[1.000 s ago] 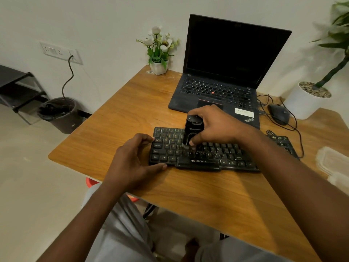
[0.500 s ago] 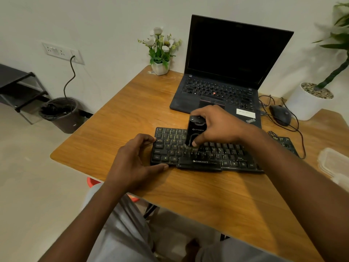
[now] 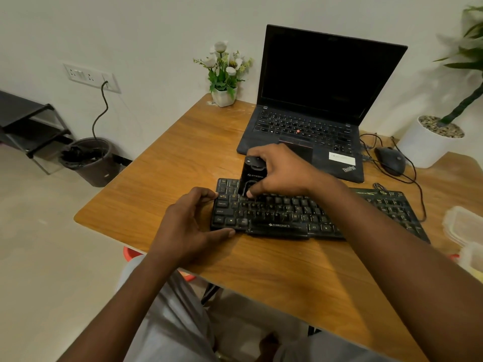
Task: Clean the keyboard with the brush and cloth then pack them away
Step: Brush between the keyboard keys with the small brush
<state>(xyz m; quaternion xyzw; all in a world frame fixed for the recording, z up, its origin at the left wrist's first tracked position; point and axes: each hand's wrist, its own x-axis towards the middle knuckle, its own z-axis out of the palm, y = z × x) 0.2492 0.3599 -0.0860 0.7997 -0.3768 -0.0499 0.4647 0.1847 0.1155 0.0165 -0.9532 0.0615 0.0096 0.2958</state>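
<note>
At the centre of the frame a black Zebronics keyboard [image 3: 287, 215] lies flat on the wooden table [image 3: 261, 273], its long side running left to right. The right hand [image 3: 283, 171] comes in from the lower right and grips a black brush [image 3: 252, 176], fingers curled over its top and thumb pressed low on its side. The brush stands nearly upright with its lower end on the upper-left key rows; the bristles themselves are too dark to make out. The left hand [image 3: 193, 220] braces the keyboard's left end, with its thumb along the near-left corner and its bent fingers against the left edge.

Above the keyboard an open ThinkPad laptop [image 3: 313, 100] with a dark screen sits just behind the brush. To its right a black wired mouse [image 3: 390, 160] rests near a white plant pot [image 3: 428, 145]. A small pot of white flowers [image 3: 224, 74] stands at the table's far corner, upper centre. Clear plastic containers [image 3: 462, 226] sit at the right edge. On the floor at the left a dark waste bin [image 3: 88, 160] stands below a wall socket [image 3: 88, 77]
</note>
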